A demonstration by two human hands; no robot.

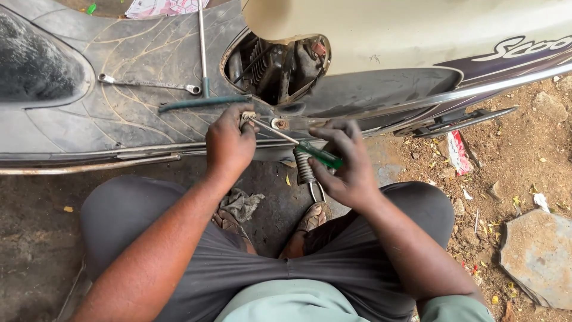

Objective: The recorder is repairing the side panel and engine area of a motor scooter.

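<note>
Here, my left hand (229, 143) pinches a small metal fitting (247, 117) at the scooter's floorboard (137, 119) edge, just below the open engine hatch (275, 65). To its right, my right hand (345, 161) grips a green-handled screwdriver (310, 150), its tip meeting that fitting. I judge it best to hold the fitting steady and keep the blade straight.

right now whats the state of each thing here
left hand: pinching a small metal part
right hand: gripping the screwdriver
screwdriver: held, tip at that part
scooter side opening: uncovered, engine showing
T-handle wrench: lying on footboard
spanner: lying flat
rag: crumpled on ground
</note>
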